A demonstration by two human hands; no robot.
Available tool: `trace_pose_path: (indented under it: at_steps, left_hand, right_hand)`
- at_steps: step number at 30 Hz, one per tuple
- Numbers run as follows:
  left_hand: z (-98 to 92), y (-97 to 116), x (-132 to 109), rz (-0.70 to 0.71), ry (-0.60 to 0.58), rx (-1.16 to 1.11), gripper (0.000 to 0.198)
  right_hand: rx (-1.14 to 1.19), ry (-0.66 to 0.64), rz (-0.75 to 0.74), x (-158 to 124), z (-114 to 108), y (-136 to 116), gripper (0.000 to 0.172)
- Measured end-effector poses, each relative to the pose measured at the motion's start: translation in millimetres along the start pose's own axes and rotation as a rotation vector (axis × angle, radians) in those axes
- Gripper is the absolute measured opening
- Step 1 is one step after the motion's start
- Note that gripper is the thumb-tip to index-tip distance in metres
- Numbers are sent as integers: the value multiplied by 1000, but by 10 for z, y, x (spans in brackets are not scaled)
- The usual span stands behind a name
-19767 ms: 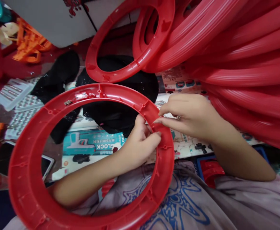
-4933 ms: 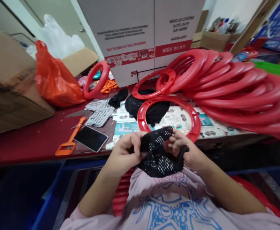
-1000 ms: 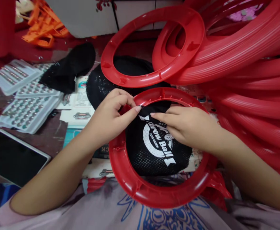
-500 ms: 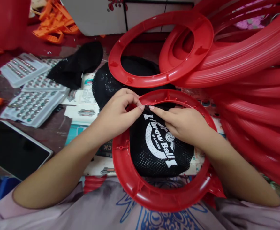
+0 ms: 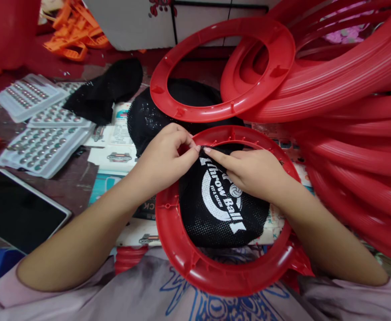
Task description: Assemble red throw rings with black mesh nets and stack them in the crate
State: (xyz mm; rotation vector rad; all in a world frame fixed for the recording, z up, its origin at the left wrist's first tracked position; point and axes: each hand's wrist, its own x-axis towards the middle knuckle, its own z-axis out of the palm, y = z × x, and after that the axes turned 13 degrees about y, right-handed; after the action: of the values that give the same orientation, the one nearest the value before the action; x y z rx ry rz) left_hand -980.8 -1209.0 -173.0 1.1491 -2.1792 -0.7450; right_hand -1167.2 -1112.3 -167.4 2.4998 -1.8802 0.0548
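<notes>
A red plastic ring point(image 5: 172, 232) lies in front of me, its near side against my shirt. Inside it is a black mesh net point(image 5: 211, 227) printed with white "Throw Ball" lettering. My left hand point(image 5: 173, 156) reaches over the ring's upper left and pinches the net's top edge between thumb and index finger. From the other side my right hand point(image 5: 255, 174) presses its index fingertip at the same edge, the other fingers curled over the net. Small pegs stand along the ring's inner rim. The fingertips nearly meet.
Beyond lies a second red ring point(image 5: 195, 113) on black mesh point(image 5: 138, 116). Stacked red rings point(image 5: 352, 151) fill the right. On the left are clear trays of small metal pieces point(image 5: 44, 149), a dark-screened tablet point(image 5: 18, 209), black cloth point(image 5: 115, 89) and orange plastic parts point(image 5: 78, 33).
The whole view has shifted very slightly. Both hands stay at the net's top edge, with only tiny finger movement.
</notes>
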Motion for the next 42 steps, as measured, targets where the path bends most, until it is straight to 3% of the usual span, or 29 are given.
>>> trace_pose_path:
  at_steps: [12, 27, 33, 36, 42]
  left_hand:
    - [15, -16, 4, 45, 20, -3, 18]
    - [19, 8, 30, 59, -4, 106, 13]
    - [15, -13, -12, 295, 60, 30, 13]
    - [-3, -9, -27, 346, 5, 19, 16]
    - [-10, -29, -16, 347, -105, 56, 27]
  right_hand:
    - [-167, 69, -13, -50, -29, -25, 63]
    - [-83, 143, 15, -37, 15, -19, 59]
    - [151, 310, 101, -91, 22, 104, 39]
    - [196, 373, 116, -84, 46, 144, 38]
    - [231, 311, 146, -27, 63, 141, 43]
